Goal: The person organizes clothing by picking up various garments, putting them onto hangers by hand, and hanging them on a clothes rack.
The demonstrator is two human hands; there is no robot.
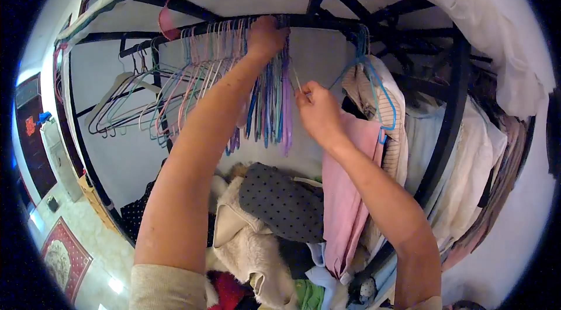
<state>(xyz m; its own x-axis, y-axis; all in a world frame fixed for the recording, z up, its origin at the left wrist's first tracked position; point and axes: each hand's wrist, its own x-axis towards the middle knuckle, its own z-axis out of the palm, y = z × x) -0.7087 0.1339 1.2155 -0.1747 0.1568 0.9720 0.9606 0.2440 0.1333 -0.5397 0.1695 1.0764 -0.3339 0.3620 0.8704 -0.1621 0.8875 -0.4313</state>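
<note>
My left hand [267, 38] is up at the dark rail [201, 28], its fingers closed around hanger hooks there. Below it hang several thin hangers [270, 105] in blue, green and purple, packed close together. My right hand [320, 114] is lower and to the right, thumb and fingers pinched on the edge of a thin pale hanger [297, 76]. Most of that hanger is hidden. A pink garment [350, 175] hangs just below and behind my right wrist. Beside it a blue hanger [383, 97] hangs in front of a striped garment [399, 105].
More empty hangers [146, 97] fill the rail to the left. A heap of clothes lies below, with a dotted grey garment [283, 199] and a cream fleecy one [251, 257]. Dark frame bars [447, 134] stand at the right, before more hanging clothes [467, 175]. White fabric [497, 35] drapes above.
</note>
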